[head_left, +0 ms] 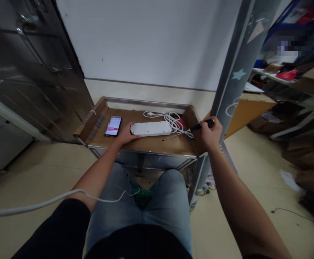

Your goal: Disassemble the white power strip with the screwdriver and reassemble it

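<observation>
A white power strip (151, 128) lies lengthwise on the cardboard-lined shelf (146, 145), small screw holes showing on its upper face. My left hand (127, 134) grips its left end, fingers and thumb around it. In my right hand (210, 133), closed beyond the shelf's right side, is a screwdriver (207, 123) with a black and yellow handle. Its long thin shaft points left, its tip near the strip's lower right corner. The strip's white cable (174, 122) is coiled at its right end, with the plug (150, 114) behind the strip.
A lit phone (113, 126) lies left of my left hand. Something red (181, 120) is partly under the cable. A metal post (231, 75) rises by my right hand. A white cable (51, 198) crosses above my left forearm.
</observation>
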{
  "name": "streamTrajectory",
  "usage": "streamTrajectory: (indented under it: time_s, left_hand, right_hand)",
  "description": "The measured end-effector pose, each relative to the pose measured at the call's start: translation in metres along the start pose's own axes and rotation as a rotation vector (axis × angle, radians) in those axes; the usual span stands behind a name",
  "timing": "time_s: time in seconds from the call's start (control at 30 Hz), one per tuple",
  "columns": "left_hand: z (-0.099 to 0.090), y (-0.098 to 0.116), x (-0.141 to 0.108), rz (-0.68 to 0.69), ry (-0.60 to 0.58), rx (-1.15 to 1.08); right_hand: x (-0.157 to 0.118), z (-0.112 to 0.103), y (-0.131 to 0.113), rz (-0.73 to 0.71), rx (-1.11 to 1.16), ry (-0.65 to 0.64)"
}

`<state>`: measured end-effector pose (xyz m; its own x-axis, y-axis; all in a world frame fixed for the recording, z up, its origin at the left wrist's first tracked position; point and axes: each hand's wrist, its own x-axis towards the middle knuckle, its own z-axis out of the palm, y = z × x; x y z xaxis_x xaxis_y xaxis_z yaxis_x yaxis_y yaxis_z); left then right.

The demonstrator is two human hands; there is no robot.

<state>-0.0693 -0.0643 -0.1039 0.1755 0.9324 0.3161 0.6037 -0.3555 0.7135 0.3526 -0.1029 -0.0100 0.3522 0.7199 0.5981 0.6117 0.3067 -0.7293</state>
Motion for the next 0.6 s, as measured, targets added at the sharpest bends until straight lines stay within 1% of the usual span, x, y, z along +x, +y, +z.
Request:
streamTrajectory:
  time_s: [0.1,0.3,0.5,0.6]
  left_hand:
    - [0.0,-0.0008,0.0003,-0.005,0.005,0.0]
    - [-0.002,0.0003,0.0,-0.006,0.008,-0.007]
    - [-0.002,-0.0005,-0.0002,0.007,0.009,-0.002]
    - [-0.0016,-0.0019,0.0,0.009,0.018,0.008]
  right_hand:
    - [0.0004,0.0016,0.002,0.03,0.02,0.022]
    - [-0.0001,0.0042,0.0051,0.06,0.051,-0.001]
    - [-0.0022,0.0042,0.0058,0.057,0.074,-0.032]
    - [-0.0007,0.004,0.008,0.032,0.085,-0.057]
